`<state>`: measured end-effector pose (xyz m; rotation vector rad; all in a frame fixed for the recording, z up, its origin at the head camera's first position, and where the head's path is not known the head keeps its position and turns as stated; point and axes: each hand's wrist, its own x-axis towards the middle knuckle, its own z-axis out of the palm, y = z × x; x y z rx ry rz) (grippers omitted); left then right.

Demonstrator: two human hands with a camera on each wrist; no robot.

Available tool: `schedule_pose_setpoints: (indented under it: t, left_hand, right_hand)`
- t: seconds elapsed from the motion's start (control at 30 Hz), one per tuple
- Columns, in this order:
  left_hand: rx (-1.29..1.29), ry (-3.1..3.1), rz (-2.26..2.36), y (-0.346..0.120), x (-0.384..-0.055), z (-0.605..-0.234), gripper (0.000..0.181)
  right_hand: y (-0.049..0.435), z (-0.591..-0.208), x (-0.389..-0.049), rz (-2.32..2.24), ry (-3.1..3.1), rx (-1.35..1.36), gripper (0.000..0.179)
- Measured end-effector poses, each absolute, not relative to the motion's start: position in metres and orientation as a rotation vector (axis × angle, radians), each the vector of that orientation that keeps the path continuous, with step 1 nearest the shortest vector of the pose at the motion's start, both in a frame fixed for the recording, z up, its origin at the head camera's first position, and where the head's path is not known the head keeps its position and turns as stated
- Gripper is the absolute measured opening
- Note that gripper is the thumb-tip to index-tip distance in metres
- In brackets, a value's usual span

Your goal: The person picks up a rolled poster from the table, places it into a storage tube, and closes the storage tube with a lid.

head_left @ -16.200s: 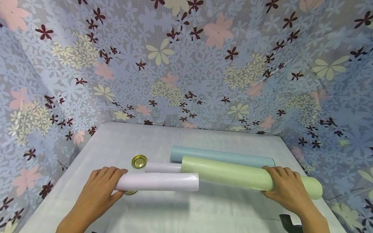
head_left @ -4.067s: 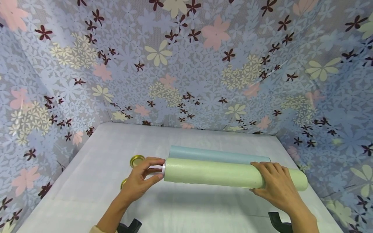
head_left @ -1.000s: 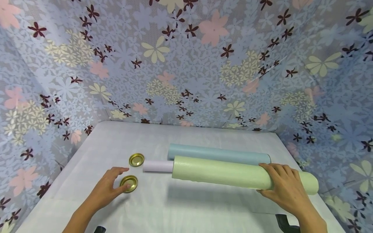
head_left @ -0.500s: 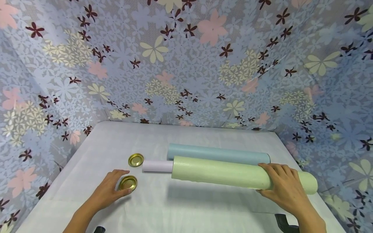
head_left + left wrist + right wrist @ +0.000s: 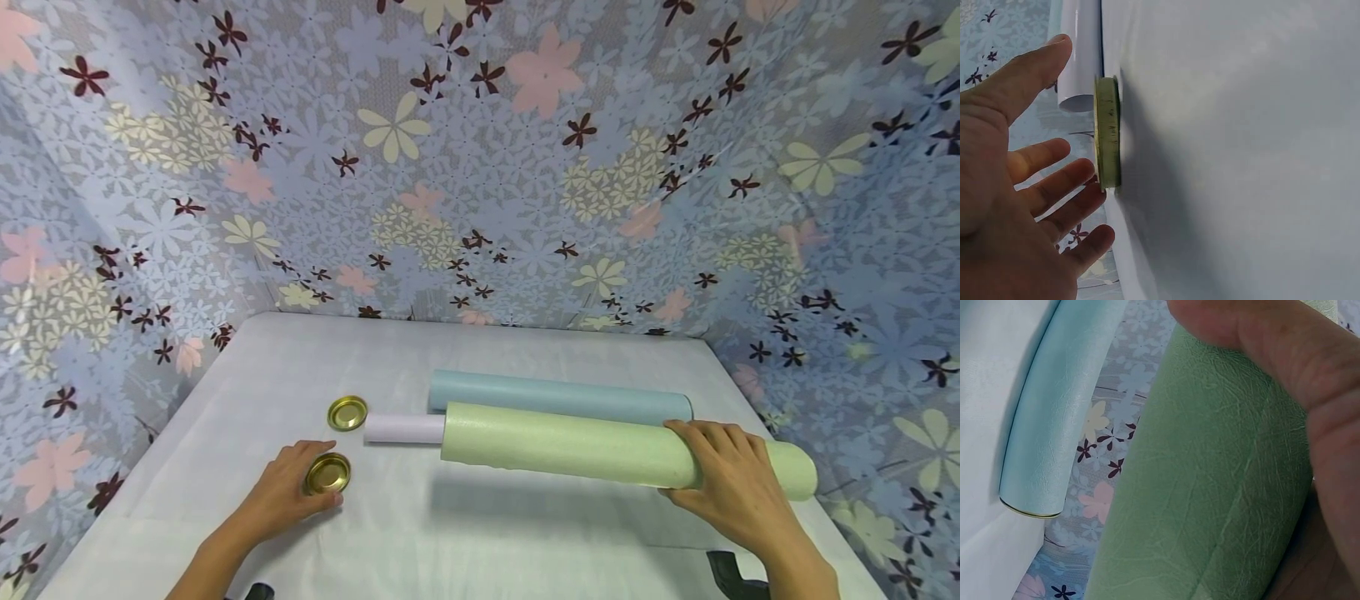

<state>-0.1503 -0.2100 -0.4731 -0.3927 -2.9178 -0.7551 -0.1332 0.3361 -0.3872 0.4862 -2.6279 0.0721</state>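
My left hand (image 5: 288, 483) has left the end of the green tube (image 5: 562, 443) and come down to the nearer gold lid (image 5: 327, 474). In the last moment its thumb and fingers have drawn a little closer round that lid, but in the left wrist view they are spread apart and not pinching; whether a fingertip grazes the rim I cannot tell. The lid lies flat on the worktop (image 5: 450, 558), not lifted. My right hand (image 5: 726, 475) has hardly shifted: it is clamped round the green tube towards the right end, holding it, judging by the shadow below, off the worktop. The rolled paper my left hand held earlier is out of sight, which I take to mean it is inside the green tube, though I cannot see in from here. That would free my left hand for the lid, and I see none on the tube's left end. The lavender roll (image 5: 405, 429) lies partly hidden behind the green tube, its end just beside the farther gold lid (image 5: 347, 412); the blue tube (image 5: 562, 396) lies beyond, and these 3 have stayed put
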Motion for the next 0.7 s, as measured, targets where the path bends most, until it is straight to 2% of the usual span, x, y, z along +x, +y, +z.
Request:
schedule_pose_setpoints:
  t: [0.3, 0.7]
  left_hand:
    - [-0.399, -2.98, -0.706, -0.212, -0.152, -0.477, 0.079]
    - [-0.391, -2.975, -0.584, -0.21, -0.156, -0.487, 0.079]
  right_hand:
    - [0.336, -0.388, -0.134, 0.084, -2.622, 0.493, 0.087]
    - [0.337, -0.39, -0.134, 0.081, -2.615, 0.494, 0.088]
